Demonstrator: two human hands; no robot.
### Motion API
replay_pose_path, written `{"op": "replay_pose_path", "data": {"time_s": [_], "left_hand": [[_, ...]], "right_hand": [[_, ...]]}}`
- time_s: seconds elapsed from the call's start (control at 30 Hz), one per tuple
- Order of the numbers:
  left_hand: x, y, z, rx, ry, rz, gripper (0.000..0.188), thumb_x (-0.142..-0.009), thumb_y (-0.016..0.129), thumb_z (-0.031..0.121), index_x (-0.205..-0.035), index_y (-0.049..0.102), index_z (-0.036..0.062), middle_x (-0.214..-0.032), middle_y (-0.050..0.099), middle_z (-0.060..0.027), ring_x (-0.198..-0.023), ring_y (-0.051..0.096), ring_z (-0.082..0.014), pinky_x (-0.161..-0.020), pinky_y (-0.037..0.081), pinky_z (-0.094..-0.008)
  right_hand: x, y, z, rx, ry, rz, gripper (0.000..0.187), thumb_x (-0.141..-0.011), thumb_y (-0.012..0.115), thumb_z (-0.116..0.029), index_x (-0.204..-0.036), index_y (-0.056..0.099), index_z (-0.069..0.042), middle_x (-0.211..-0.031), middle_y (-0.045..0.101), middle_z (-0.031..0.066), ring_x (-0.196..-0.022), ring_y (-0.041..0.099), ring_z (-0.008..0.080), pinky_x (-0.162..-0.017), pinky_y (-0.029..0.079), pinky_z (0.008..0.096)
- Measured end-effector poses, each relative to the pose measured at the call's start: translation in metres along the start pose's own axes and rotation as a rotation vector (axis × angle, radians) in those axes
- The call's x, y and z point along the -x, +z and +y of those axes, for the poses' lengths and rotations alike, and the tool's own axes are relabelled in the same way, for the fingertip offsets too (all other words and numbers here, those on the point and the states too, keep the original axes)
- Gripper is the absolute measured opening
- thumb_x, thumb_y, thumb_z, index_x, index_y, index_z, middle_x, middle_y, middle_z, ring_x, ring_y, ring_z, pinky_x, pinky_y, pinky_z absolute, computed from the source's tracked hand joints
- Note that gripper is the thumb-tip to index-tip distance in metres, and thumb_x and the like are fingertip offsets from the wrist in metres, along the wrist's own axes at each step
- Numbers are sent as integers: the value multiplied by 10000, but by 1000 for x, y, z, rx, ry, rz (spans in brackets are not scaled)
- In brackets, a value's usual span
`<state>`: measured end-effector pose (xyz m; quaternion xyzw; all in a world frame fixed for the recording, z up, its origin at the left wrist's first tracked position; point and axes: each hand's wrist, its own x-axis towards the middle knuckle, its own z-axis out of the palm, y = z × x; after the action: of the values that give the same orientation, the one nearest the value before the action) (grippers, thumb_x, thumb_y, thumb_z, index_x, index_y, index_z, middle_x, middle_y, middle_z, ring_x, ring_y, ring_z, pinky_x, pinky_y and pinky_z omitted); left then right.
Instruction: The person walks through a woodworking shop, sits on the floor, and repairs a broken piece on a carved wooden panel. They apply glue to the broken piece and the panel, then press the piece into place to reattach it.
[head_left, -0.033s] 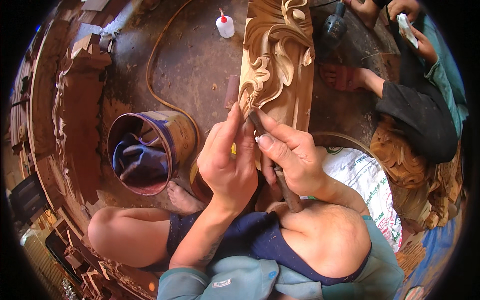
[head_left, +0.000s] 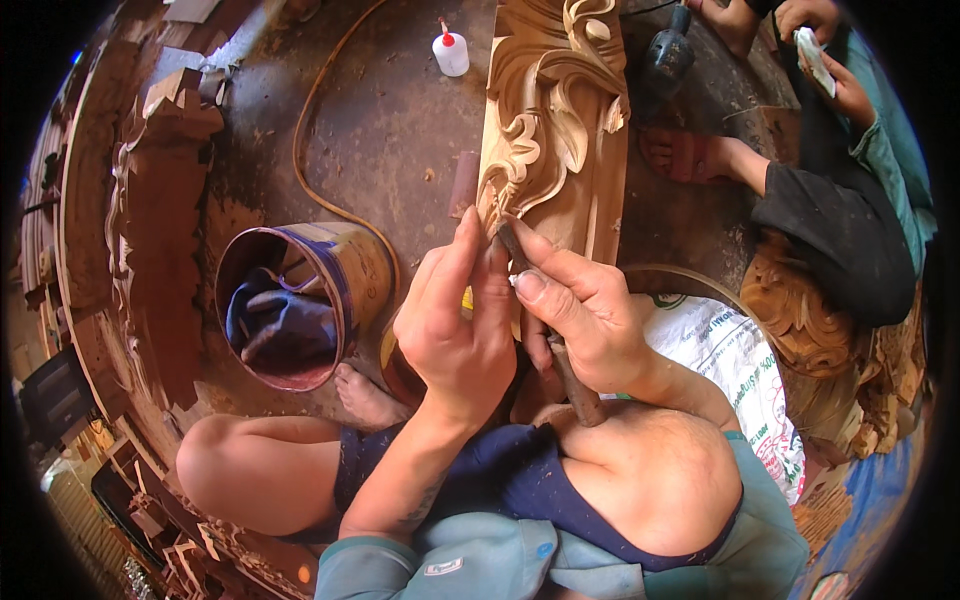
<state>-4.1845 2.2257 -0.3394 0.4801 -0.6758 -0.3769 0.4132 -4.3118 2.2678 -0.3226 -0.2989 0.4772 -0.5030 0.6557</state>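
A pale carved wooden board (head_left: 560, 215) with scrolling leaf relief stretches away from me. My right hand (head_left: 590, 310) wraps round a carving chisel (head_left: 578, 385); its dark blade points up to the board's near left end, and its wooden handle comes down by my bare knee. My left hand (head_left: 455, 330) is closed in around the blade, with the thumb along the shaft and the index fingertip by the board's left edge. The cutting tip and some left fingers are hidden. A small white bit clings by my right thumb.
A bucket (head_left: 365, 270) holding dark cloth stands left. Beyond are a white bottle with a red cap (head_left: 451, 55) and an orange hose (head_left: 300, 150). A white printed sack (head_left: 700, 345) lies right, near another person's leg (head_left: 820, 240) and a dark power tool (head_left: 668, 55).
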Motion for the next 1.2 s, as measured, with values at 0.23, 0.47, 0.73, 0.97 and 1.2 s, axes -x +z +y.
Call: {"op": "replay_pose_path", "data": {"time_s": [0.23, 0.47, 0.73, 0.97, 1.2], "left_hand": [[-7, 2, -11, -56, 209, 55, 345, -863, 635, -57, -1208, 614, -65, -811, 637, -131, -674, 613, -212, -613, 489, -298], [3, 8, -6, 115, 29, 38, 326, -888, 625, -29, -1212, 615, -60, -785, 611, -113, -656, 577, -168, -590, 459, -274], [6, 9, -4, 180, 26, -47, 306, -912, 621, -16, -1216, 618, -55, -780, 591, -80, -666, 556, -128, -612, 445, -237], [-6, 3, 1, 462, -261, -43, 302, -947, 592, -3, -1245, 602, -58, -897, 617, -47, -792, 566, -84, -700, 462, -210], [-6, -3, 0, 466, -269, -77, 301, -949, 593, 2, -1245, 606, -51, -894, 624, -48, -759, 560, -69, -655, 455, -198]], "right_hand": [[-5, -2, 0, -61, 50, -12, 421, -1021, 500, -215, -1376, 447, 5, -620, 543, -10, -487, 495, 43, -438, 399, 202], [-4, 2, 3, -142, 29, 60, 264, -1012, 520, -200, -1187, 489, -4, -724, 575, 16, -459, 484, 45, -419, 395, 197], [-5, -12, 5, -223, -19, 36, 240, -1038, 469, -228, -1036, 522, 6, -625, 554, 24, -438, 481, 53, -394, 384, 196], [-3, -3, -2, -238, 29, -31, 398, -1032, 486, -253, -1329, 446, 10, -604, 526, 5, -455, 488, 59, -421, 391, 195], [-4, -4, 4, -325, 70, -89, 410, -1029, 492, -239, -1353, 356, -29, -582, 516, 2, -432, 473, 65, -409, 377, 197]]}}
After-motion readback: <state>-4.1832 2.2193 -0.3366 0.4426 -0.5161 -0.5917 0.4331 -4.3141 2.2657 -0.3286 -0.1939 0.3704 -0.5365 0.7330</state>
